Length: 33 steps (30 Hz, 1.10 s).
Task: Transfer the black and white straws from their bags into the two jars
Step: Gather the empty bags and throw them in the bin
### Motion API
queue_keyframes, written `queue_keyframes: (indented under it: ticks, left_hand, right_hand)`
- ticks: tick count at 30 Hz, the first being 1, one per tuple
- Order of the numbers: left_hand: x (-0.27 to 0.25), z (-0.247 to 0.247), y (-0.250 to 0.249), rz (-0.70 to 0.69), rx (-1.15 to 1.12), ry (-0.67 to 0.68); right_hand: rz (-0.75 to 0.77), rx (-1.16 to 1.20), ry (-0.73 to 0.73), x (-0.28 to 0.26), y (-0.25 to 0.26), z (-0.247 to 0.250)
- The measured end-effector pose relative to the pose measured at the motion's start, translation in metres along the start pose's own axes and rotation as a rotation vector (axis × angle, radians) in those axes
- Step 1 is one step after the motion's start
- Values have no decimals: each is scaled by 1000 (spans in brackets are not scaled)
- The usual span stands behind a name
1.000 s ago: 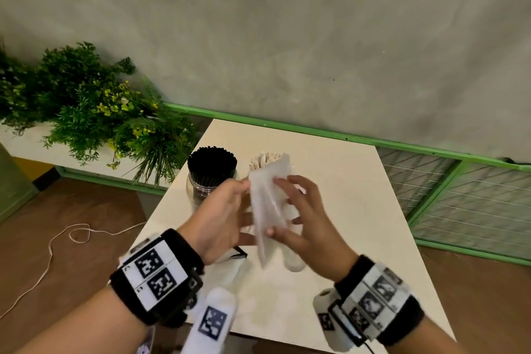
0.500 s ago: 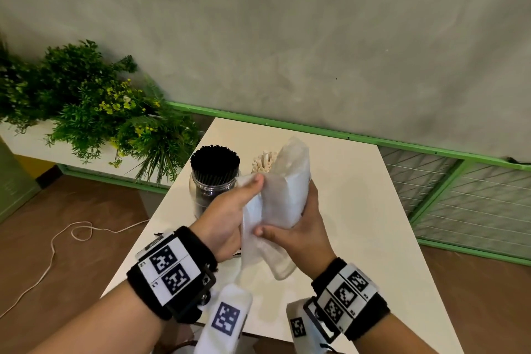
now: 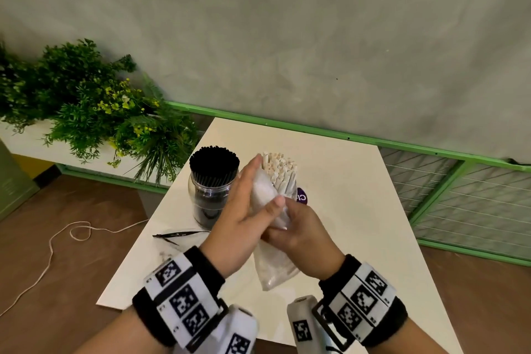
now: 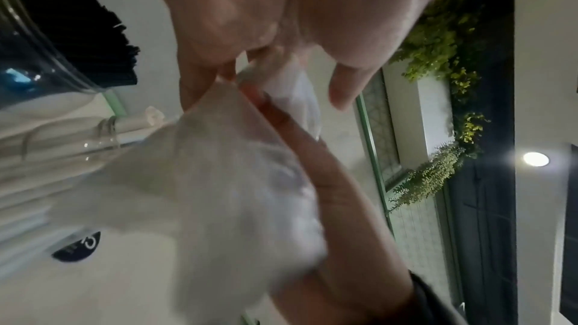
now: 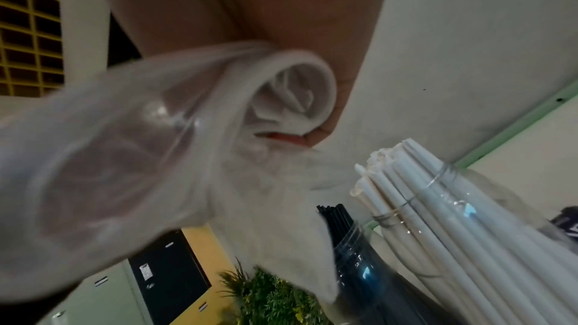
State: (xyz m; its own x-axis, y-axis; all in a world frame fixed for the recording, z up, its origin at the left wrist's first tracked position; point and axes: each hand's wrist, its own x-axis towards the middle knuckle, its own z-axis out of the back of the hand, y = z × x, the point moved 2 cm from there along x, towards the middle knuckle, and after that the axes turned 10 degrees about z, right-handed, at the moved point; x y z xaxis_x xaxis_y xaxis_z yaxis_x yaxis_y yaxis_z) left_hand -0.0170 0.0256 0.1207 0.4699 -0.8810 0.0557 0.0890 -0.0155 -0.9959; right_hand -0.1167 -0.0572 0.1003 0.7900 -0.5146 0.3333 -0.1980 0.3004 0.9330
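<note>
Head view, both hands' fingers curled around a crumpled clear bag [image 3: 268, 204], purple label [image 3: 301, 196] reading "C", rest hidden

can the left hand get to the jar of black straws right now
Probably not at once. The left hand is holding the empty plastic bag together with the right hand. The jar of black straws stands just beside it, unblocked.

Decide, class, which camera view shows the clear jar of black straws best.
The head view: the clear jar of black straws stands whole on the white table, left of both hands. The left wrist view crops it at the frame edge; the right wrist view shows only part of it, partly behind the plastic bag.
</note>
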Motion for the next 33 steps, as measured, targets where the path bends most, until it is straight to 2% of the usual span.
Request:
queue_keyframes:
  ticks: [3, 4, 5, 7, 8, 9, 10, 13, 15, 18, 21, 23, 25, 26, 28, 30, 33]
  left_hand:
    - [8, 7, -4, 29, -86, 59]
    - [9, 10, -7, 26, -106, 14]
    - [10, 15, -9, 6, -100, -70]
    - [15, 24, -11, -16, -94, -260]
    - [17, 28, -10, -6, -112, -334]
    - [18, 31, -10, 5, -134, -390]
    - [19, 31, -10, 16, -157, -425]
    - [19, 31, -6, 85, -278, -385]
    - [18, 29, -7, 146, -366, -251]
    - [18, 28, -9, 228, -524, -81]
    - [21, 26, 1, 295, -654, -66]
    - [22, 28, 10, 243, -485, -185]
    - [24, 33, 19, 86, -76, -324]
    - [23, 35, 21, 16, 116, -362]
    - [19, 34, 23, -20, 286, -345]
    - [14, 26, 21, 52, 206, -261]
    - [5, 8, 5, 317, -308, 13]
  right_hand:
    - [-8, -17, 111, 3, 10, 3]
    - [19, -111, 116, 6, 12, 6]
    - [84, -311, 89, 9, 13, 11]
    - [259, -801, -60, 11, 16, 19]
    - [308, -935, -151, 10, 20, 18]
    - [343, -985, -212, 7, 22, 14]
    - [362, -1009, -211, 4, 23, 8]
    - [349, -1130, -99, 0, 9, 0]
    - [324, -1092, -87, 5, -1, 7]
    - [324, -803, -59, 10, -7, 10]
    - [299, -635, -138, 8, -5, 6]
    - [268, -599, -202, 6, -5, 8]
    - [246, -584, -208, 6, -5, 11]
    - [240, -574, -204, 5, -4, 10]
    - [270, -546, -205, 5, 1, 6]
    - [361, -613, -191, 6, 3, -3]
    - [463, -693, -125, 7, -1, -16]
